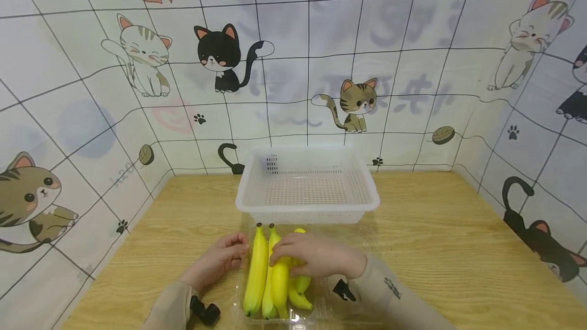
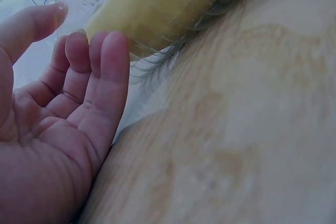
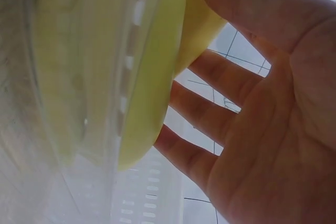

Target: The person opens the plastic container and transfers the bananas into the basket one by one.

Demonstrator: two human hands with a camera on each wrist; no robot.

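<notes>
Several yellow bananas (image 1: 258, 274) lie side by side in a clear plastic box (image 1: 240, 297). My right hand (image 1: 316, 254) reaches over them and grips one banana (image 1: 280, 289), thumb on one side and fingers on the other. In the right wrist view, its fingertips touch yellow banana skin (image 3: 157, 77), seen partly through the clear wall. My left hand (image 1: 221, 260) is at the box's left side with loosely bent fingers. The left wrist view shows its fingertips against the clear wall, beside a banana (image 2: 163, 9). My right hand hides part of the bananas beneath it.
A white perforated basket (image 1: 307, 208) stands directly behind the box, near the back wall. Clear plastic extends right of the bananas, under my right forearm. Wood-grain table (image 1: 426, 233) surrounds everything, bounded by cat-print walls (image 1: 293, 29).
</notes>
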